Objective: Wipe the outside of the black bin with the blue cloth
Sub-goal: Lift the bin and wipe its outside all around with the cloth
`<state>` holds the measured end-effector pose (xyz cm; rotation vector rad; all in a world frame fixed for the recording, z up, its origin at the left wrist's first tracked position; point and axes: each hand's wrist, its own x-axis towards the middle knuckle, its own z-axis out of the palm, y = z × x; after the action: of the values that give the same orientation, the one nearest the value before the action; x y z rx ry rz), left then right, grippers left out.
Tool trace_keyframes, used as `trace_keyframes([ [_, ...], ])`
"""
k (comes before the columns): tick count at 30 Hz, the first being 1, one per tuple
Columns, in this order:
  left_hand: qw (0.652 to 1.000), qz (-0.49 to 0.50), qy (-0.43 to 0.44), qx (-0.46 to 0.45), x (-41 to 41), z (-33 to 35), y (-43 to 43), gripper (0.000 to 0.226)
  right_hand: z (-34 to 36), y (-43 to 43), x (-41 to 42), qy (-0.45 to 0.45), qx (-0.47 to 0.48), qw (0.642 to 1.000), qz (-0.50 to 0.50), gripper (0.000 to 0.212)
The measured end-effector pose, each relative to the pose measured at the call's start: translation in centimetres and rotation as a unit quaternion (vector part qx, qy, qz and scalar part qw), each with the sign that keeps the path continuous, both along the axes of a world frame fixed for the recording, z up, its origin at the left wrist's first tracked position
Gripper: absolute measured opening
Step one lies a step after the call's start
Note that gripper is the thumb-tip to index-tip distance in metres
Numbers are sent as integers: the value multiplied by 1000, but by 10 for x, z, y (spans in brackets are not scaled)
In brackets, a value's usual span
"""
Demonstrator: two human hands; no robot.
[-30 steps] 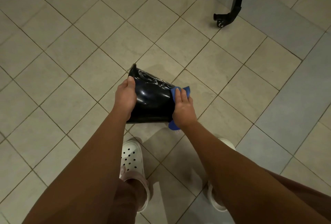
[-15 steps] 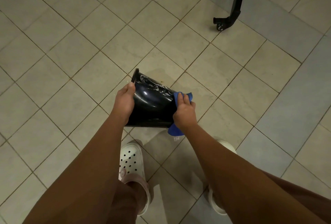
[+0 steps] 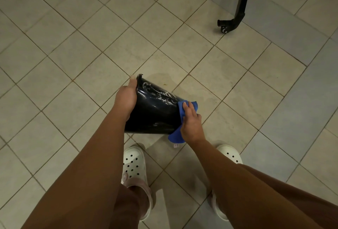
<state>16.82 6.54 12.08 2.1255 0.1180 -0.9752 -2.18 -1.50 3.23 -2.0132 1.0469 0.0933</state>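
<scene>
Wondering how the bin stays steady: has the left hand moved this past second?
Yes, slightly: the left hand slid along the black bin rim, away from the person, thumb reaching the grout line beyond.

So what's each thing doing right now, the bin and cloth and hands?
Glossy black plastic bin: tipped sideways, white streaks on top.
Soft blue cloth: pressed against the bin's base end.
Left hand: grips the bin's rim.
Right hand: fingers hold the cloth on the bin.
White holed clogs: on both feet.
</scene>
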Motion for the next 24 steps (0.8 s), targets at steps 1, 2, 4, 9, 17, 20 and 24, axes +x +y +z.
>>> trace_keyframes([
  [1, 1000, -15, -19, 20, -1, -1, -2, 66, 0, 2, -1, -4, -4, 1000, 0, 58],
  [2, 998, -25, -41, 36, -1, -1, -4, 66, -1, 3, -3, -9, -14, 1000, 2, 56],
  [4, 995, -39, -76, 47, -1, -1, -6, 56, -2, 7, -8, -29, -41, 999, 13, 52],
  [9, 990, -59, -122, 27, 3, -4, -1, 35, -13, 12, -22, -61, -112, 988, 84, 64],
  [17, 960, -121, -236, 92, -7, -12, 1, 43, -12, 23, -31, -72, -122, 983, 119, 90],
  [20, 955, -125, -246, 107, -10, -14, 2, 48, -10, 21, -27, -79, -145, 975, 152, 88],
  [24, 960, -93, -241, 108, -12, -17, 5, 51, -10, 13, -15, -57, -134, 979, 142, 81],
])
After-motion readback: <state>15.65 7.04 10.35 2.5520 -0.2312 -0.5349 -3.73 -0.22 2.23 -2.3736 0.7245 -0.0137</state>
